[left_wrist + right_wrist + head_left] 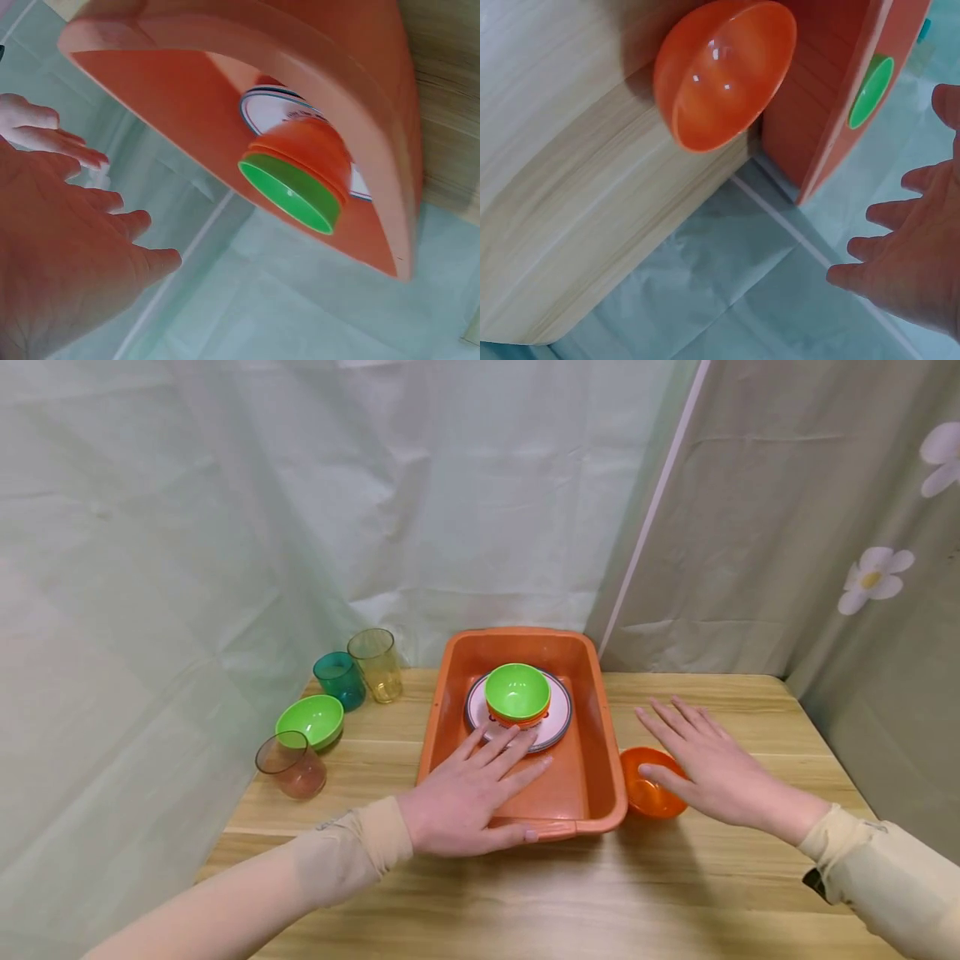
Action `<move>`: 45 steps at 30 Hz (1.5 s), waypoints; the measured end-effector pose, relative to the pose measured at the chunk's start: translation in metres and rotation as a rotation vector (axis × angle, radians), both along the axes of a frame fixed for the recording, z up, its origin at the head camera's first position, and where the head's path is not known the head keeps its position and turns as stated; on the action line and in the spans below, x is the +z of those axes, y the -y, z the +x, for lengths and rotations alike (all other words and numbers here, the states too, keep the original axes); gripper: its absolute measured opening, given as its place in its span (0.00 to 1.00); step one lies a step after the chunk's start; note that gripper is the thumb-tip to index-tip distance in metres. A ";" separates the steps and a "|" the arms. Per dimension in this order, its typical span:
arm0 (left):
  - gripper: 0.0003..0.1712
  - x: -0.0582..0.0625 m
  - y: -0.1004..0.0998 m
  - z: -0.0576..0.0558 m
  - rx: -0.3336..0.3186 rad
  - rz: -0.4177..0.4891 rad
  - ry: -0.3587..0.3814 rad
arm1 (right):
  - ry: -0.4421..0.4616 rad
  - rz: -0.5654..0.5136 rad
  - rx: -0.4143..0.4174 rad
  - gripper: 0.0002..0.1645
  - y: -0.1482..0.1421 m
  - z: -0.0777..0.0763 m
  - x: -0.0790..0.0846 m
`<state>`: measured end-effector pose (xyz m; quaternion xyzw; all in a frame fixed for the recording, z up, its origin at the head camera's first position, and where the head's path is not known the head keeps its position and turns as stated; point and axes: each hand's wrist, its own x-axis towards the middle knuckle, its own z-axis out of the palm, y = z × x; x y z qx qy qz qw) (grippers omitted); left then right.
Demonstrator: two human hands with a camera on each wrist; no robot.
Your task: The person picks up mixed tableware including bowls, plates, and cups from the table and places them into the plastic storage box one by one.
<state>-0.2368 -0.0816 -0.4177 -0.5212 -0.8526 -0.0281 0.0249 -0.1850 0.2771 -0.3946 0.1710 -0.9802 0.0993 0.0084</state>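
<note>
An orange plastic tub [558,793] stands mid-table. Inside it, white plates with dark rims [557,727] carry a stack of orange bowls [300,146] topped by a green bowl [517,692]. My left hand [472,793], fingers straight and spread, is over the tub's near left part and holds nothing. To the tub's right, a single orange bowl [724,75] sits on the wooden table close against the tub wall. My right hand [705,768] is spread out above and beside that bowl, its thumb overlapping the bowl in the head view, with nothing held.
On the left of the table are a second green bowl [311,722], a pinkish-brown tumbler [300,772], a teal tumbler [340,681] and a yellow tumbler [377,667]. Pale curtains [487,510] hang behind the table and along its sides.
</note>
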 end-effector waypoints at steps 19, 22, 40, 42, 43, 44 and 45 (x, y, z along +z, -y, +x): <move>0.48 -0.004 -0.019 0.017 -0.140 0.007 -0.093 | 0.043 -0.061 -0.058 0.49 -0.028 0.011 -0.023; 0.48 -0.006 -0.022 0.021 -0.158 0.003 -0.116 | 0.044 -0.066 -0.066 0.48 -0.031 0.012 -0.027; 0.49 -0.018 -0.038 0.038 -0.217 -0.029 -0.171 | 0.121 -0.141 -0.145 0.48 -0.046 0.016 -0.047; 0.49 -0.019 -0.040 0.040 -0.219 -0.040 -0.177 | 0.131 -0.155 -0.152 0.48 -0.047 0.016 -0.050; 0.49 -0.019 -0.041 0.041 -0.220 -0.046 -0.183 | 0.138 -0.164 -0.156 0.48 -0.047 0.016 -0.051; 0.49 -0.020 -0.042 0.041 -0.222 -0.052 -0.191 | 0.143 -0.173 -0.159 0.48 -0.048 0.016 -0.052; 0.49 -0.021 -0.043 0.042 -0.226 -0.059 -0.199 | 0.155 -0.188 -0.164 0.48 -0.048 0.015 -0.053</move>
